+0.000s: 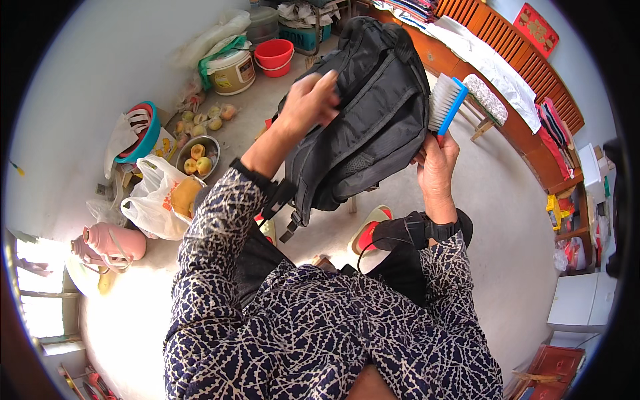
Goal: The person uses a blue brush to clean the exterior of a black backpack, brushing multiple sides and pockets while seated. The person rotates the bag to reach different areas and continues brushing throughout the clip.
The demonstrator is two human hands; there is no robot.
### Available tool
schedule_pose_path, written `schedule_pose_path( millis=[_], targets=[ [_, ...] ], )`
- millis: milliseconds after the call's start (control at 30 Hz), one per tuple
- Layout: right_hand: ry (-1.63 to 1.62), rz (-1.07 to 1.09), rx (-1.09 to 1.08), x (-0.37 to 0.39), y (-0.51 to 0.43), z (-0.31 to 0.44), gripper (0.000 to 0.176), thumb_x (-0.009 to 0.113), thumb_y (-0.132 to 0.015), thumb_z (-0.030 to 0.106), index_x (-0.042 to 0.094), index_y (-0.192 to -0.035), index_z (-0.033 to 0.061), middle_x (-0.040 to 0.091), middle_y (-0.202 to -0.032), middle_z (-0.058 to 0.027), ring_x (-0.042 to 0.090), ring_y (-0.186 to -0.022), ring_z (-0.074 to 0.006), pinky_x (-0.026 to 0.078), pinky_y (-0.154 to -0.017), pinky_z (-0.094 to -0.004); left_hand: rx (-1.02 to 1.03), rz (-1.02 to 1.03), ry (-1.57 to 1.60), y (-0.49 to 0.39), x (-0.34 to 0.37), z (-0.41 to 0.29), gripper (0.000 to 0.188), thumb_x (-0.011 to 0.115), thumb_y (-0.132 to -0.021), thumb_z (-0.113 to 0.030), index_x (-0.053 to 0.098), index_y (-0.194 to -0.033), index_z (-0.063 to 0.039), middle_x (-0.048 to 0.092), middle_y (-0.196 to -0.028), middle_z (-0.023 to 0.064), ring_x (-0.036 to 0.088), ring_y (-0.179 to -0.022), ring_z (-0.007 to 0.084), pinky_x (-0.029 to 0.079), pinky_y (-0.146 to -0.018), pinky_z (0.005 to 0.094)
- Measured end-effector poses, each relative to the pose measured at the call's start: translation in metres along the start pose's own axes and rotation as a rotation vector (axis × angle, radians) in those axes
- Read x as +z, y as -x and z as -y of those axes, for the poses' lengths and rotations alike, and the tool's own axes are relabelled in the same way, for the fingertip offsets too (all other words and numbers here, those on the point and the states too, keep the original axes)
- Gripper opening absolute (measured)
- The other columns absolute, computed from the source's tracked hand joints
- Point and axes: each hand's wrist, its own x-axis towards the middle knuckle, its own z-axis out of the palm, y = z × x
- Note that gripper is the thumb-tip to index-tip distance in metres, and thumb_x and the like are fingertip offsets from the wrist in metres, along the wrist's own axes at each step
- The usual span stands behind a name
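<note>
A black backpack (370, 110) is tilted in front of me, its straps and a buckle hanging toward my lap. My left hand (311, 102) is raised over the backpack's left side, slightly blurred, with fingers apart and nothing seen in it. At the backpack's right edge, my right hand (437, 160) grips the red handle of a blue-backed brush (447, 105) with pale bristles. The bristles face the backpack. Some of that hand's fingers are hidden behind the bag's edge.
On the floor at left are a metal bowl (216, 150) of fruit, a white plastic bag (155, 200) and pink thermos flasks (120, 245). A red bucket (274, 56) stands farther back. A small stool (482, 122) and a wooden bench (505, 105) are at right.
</note>
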Motion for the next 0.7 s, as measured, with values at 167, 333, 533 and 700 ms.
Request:
schedule_pose_path(
  millis=[167,333,533,700],
  targets=[
    [-0.041,-0.056,0.041,-0.018,-0.006,-0.007,0.008,0.061,-0.091,0.014,0.060,-0.089,0.0062,0.052,-0.063,0.0040,0.042,-0.046,-0.0048,0.035,-0.041,-0.0224,-0.276,-0.243,-0.510,0.029,-0.076,0.106,0.056,0.067,-0.088,-0.051,0.056,-0.100,0.003,0.065,-0.089,0.0165,0.070,-0.077,0.0260,0.056,-0.065,0.0368],
    [-0.074,-0.150,0.043,-0.051,-0.019,-0.018,0.013,0.061,-0.092,0.016,0.057,-0.080,0.0125,0.046,-0.061,0.0081,0.037,-0.048,-0.0037,0.028,-0.043,-0.0219,-0.684,-0.308,-0.835,0.054,-0.101,0.186,0.072,0.059,-0.088,-0.063,0.062,-0.098,0.009,0.067,-0.092,0.0263,0.068,-0.093,0.0363,0.054,-0.082,0.0458],
    [-0.071,-0.225,0.063,-0.090,-0.027,-0.031,0.012,0.062,-0.092,0.019,0.057,-0.082,0.0141,0.051,-0.066,0.0083,0.038,-0.052,-0.0030,0.027,-0.046,-0.0215,-0.751,-0.201,-0.233,0.069,-0.082,0.192,0.069,0.057,-0.090,-0.063,0.062,-0.100,0.005,0.063,-0.085,0.0164,0.064,-0.075,0.0287,0.054,-0.064,0.0439],
    [-0.064,-0.222,0.082,-0.110,-0.028,-0.032,0.010,0.060,-0.094,0.017,0.057,-0.085,0.0143,0.049,-0.066,0.0088,0.038,-0.053,-0.0024,0.028,-0.047,-0.0214,-0.616,-0.267,-0.041,0.069,-0.067,0.193,0.052,0.063,-0.092,-0.050,0.060,-0.099,0.002,0.060,-0.081,0.0109,0.060,-0.073,0.0243,0.053,-0.064,0.0410]
  ],
)
